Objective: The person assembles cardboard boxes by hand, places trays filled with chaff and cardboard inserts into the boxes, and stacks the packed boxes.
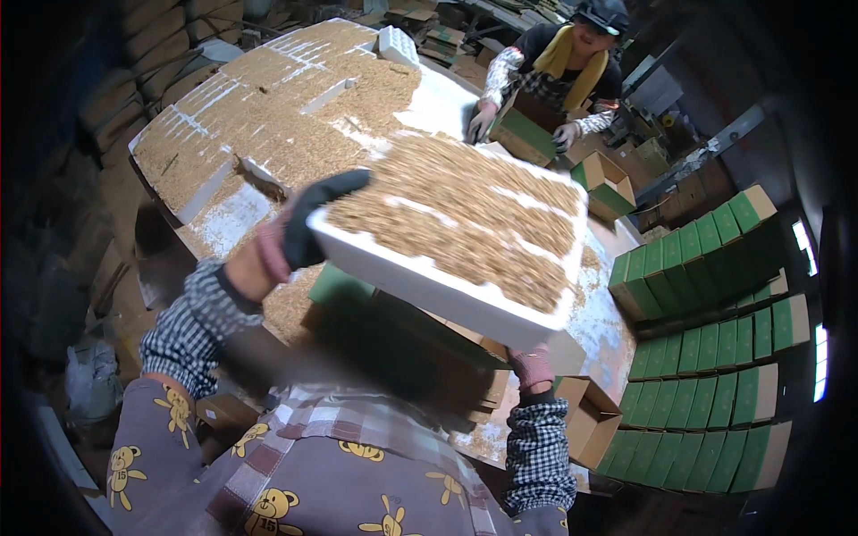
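Note:
A white foam tray filled with tan husks or chaff hangs in the air before me, blurred by motion. White divider ridges show through the fill. My left hand, in a dark glove with a pink cuff, grips its left end. At the near right corner, my right hand holds the tray from below; its fingers are mostly hidden under the foam. Beneath the tray, a green cardboard box is partly covered and in shadow.
Husk-covered foam trays spread over the table's far left. Across the table, a co-worker handles a green box. Rows of green cartons stand at the right. An open carton sits near my right forearm.

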Tool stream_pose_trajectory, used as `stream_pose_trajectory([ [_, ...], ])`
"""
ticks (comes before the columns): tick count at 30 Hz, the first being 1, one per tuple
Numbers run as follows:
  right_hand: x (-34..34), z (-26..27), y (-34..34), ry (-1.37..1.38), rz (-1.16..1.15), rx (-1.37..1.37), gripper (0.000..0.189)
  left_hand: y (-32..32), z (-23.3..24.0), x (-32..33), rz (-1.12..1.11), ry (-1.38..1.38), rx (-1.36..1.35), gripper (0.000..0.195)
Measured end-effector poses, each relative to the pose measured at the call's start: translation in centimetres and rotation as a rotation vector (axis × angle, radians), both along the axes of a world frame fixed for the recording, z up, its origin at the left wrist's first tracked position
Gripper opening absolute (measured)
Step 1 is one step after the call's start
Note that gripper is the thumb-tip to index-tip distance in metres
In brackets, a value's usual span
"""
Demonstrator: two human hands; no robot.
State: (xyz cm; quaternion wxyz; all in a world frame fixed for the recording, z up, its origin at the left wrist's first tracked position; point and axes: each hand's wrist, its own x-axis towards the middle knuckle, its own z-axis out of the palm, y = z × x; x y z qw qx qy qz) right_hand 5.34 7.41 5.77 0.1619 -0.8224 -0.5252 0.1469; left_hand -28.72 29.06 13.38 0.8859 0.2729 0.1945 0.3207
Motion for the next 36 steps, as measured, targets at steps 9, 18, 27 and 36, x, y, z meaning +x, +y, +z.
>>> stream_pose_trajectory([
  [9, 1.0, 0.7, -2.6, 0.534, 0.095, 0.433, 0.104, 0.0, -0.3, 6.4, -0.11, 0.48, 1.24, 0.039],
  [18, 9.2, 3.4, -2.1, 1.166, 0.324, 0.192, 0.11, 0.4, -1.7, 8.8, -0.453, 1.14, 1.061, 0.052],
  [27, 33.0, -18.5, -2.2, -0.132, -0.206, -0.834, 0.079, -4.4, -1.2, 9.8, 0.126, 1.217, 1.196, 0.044],
  [36, 30.3, -6.2, 2.7, -0.179, -0.059, -0.113, 0.045, -3.9, -8.7, 3.2, 0.278, 1.095, 0.47, 0.038],
])
